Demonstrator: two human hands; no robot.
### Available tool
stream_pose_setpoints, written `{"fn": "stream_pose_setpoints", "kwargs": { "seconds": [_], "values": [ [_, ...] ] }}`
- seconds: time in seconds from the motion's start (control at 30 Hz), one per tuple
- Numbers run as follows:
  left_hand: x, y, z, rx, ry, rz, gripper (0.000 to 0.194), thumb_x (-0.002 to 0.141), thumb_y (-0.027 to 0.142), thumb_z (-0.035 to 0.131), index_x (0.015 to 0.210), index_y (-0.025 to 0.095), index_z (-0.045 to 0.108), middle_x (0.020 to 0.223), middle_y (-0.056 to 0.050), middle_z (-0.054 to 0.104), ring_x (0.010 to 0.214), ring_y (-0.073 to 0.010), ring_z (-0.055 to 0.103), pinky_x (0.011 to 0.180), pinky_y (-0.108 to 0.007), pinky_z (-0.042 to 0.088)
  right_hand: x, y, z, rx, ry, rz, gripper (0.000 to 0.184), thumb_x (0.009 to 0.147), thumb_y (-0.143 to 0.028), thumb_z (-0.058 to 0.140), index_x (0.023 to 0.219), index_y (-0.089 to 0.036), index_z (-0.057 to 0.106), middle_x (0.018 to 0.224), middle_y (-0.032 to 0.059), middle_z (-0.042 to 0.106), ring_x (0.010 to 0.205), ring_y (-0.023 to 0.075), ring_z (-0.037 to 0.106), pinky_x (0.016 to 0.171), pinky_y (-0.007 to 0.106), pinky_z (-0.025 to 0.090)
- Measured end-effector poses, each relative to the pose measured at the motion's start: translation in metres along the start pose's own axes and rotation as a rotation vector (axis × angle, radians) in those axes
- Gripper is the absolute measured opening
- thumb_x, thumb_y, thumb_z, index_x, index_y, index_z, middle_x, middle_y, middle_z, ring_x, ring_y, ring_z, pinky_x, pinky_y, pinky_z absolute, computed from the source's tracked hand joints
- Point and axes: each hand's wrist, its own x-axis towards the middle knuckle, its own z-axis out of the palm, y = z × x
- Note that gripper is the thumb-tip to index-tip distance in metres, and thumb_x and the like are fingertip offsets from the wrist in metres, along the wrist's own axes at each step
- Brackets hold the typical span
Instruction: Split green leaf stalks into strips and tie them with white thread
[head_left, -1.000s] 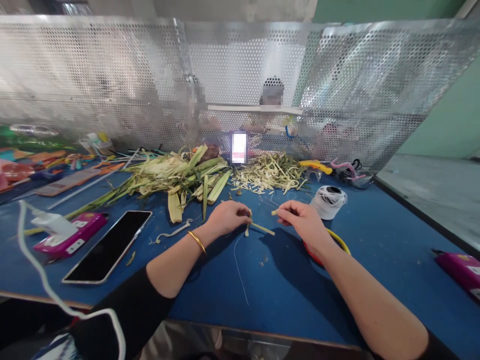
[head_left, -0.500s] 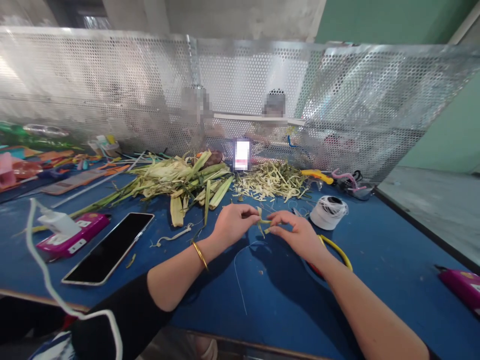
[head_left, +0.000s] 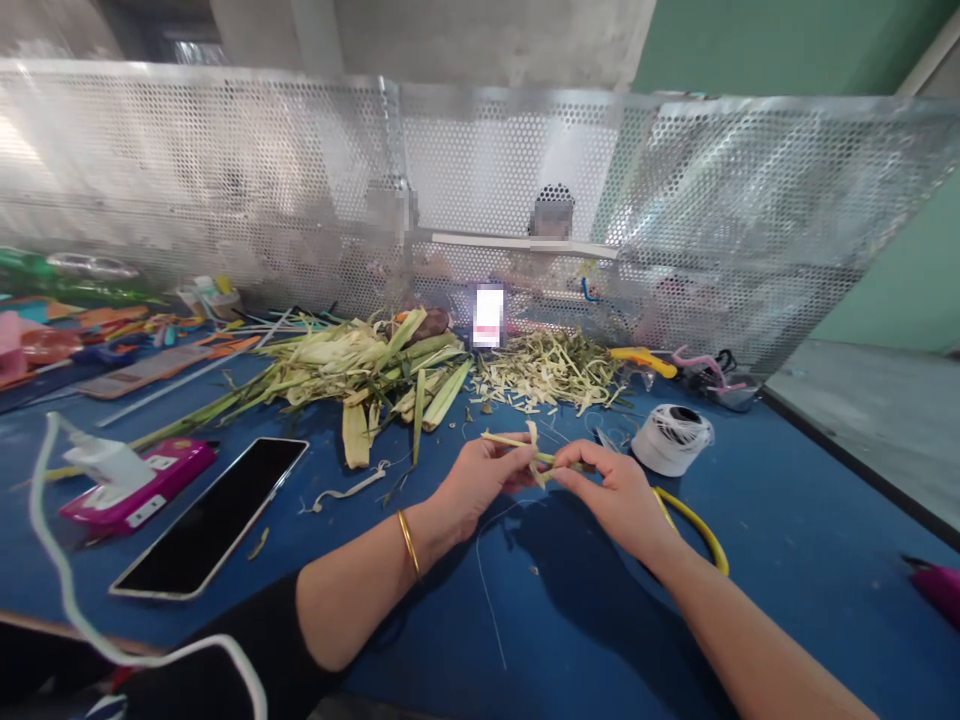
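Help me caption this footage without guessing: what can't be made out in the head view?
All in the head view:
Strip: partly hidden by the fingers of the left hand and right hand.
Thread: too fine to follow up to the hands.
Yellow handle: partly covered by the right hand.
Purple block: cut off by the right picture edge.
Lit screen: content pixelated.

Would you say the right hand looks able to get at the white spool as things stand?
Probably yes: the spool stands close beyond the right hand with nothing tall between, though that hand would likely need to release the strip first.
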Motion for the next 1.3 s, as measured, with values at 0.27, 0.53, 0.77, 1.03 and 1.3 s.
{"fn": "stream_pose_setpoints", "kwargs": {
  "seconds": [0.27,0.53,0.77,1.03,1.3],
  "values": [
    [-0.001,0.001,-0.001,-0.085,0.015,-0.008,0.019,0.076,0.023,0.065,0.092,0.013,0.069,0.078,-0.007,0.072,0.058,-0.01,0.063,0.058,-0.021,0.046,0.0,0.0,0.0,0.072,0.078,-0.11,0.01,0.076,-0.029,0.061,0.069,-0.023,0.064,0.09,0.0041,0.064,0.09,0.0215,0.058,0.084,0.035,0.042],
    [-0.007,0.0,0.005,-0.135,-0.097,-0.053,0.025,0.072,0.026,0.069,0.093,0.012,0.067,0.075,-0.008,0.072,0.059,-0.0124,0.065,0.06,-0.022,0.047,-0.001,0.001,0.005,0.243,0.246,0.03,0.01,0.074,-0.031,0.064,0.07,-0.023,0.067,0.076,0.0017,0.061,0.078,0.0195,0.054,0.077,0.035,0.04],
    [-0.005,-0.007,0.009,-0.242,-0.121,-0.098,0.027,0.081,0.036,0.058,0.091,0.013,0.067,0.08,-0.01,0.072,0.066,-0.0153,0.067,0.065,-0.025,0.05,-0.003,-0.006,0.016,0.314,0.266,0.129,0.012,0.069,-0.034,0.067,0.066,-0.022,0.069,0.074,0.0023,0.063,0.078,0.0204,0.055,0.076,0.035,0.041],
    [-0.005,-0.008,0.011,-0.261,-0.086,-0.082,0.022,0.082,0.027,0.058,0.097,0.014,0.068,0.077,-0.007,0.071,0.065,-0.0129,0.066,0.066,-0.024,0.05,-0.002,-0.006,0.016,0.281,0.277,0.142,0.012,0.065,-0.033,0.069,0.059,-0.023,0.068,0.076,0.0021,0.059,0.081,0.0209,0.054,0.081,0.036,0.039],
    [-0.007,-0.008,0.015,-0.291,-0.089,-0.048,0.024,0.084,0.03,0.057,0.099,0.013,0.067,0.08,-0.009,0.071,0.074,-0.0163,0.068,0.074,-0.027,0.051,-0.003,-0.005,0.02,0.373,0.312,0.215,0.012,0.064,-0.033,0.07,0.063,-0.022,0.067,0.075,0.001,0.062,0.078,0.0197,0.054,0.077,0.034,0.039]
  ]
}}
